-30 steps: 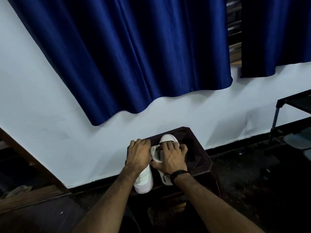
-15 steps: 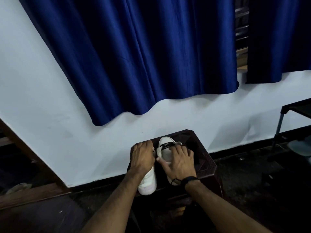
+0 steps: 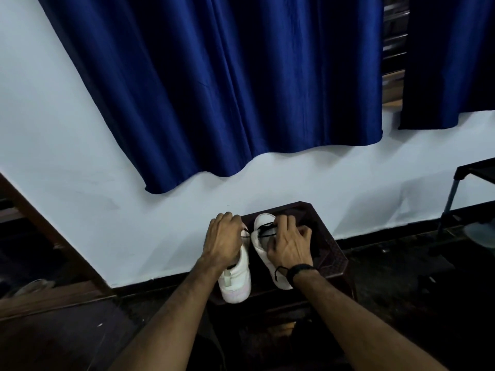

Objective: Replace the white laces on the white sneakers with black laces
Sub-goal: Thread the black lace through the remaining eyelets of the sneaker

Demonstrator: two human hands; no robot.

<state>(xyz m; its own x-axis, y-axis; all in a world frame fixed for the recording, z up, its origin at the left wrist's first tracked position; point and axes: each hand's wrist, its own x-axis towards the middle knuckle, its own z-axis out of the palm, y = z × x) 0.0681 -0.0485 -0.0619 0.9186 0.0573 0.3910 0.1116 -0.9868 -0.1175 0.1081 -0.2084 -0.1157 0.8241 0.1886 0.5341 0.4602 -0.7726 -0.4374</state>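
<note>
I have both hands down on the pair of white sneakers, which stand side by side, heels toward me, on a small dark desk (image 3: 330, 253) against the wall. My left hand (image 3: 223, 241) is curled over the forepart of the left sneaker (image 3: 237, 283), and a thin black lace (image 3: 263, 231) runs from its fingers (image 3: 227, 218) across the gap to the right sneaker (image 3: 261, 246). My right hand (image 3: 289, 245) sits on that right shoe, its fingers bent at the lace strands near the eyelets; I judge them to be pinching the lace, though the pinch itself is too small to see clearly.

The lace should handle as light, limp cord: no stiffness to push with, so I would take it right behind the tip and draw it through under gentle tension, or it will sag and slip back. The sneakers look light enough to skid on the desk, so one hand ought to brace the shoe by its upper, just beside the eyelets being worked.

A good deal is hidden. My left palm covers the left shoe's whole lacing area, so I cannot tell whether it is laced. The eyelets under my right fingers are hidden too. A dark heap just beyond my right fingers is too murky to identify. I see no white laces anywhere.
</note>
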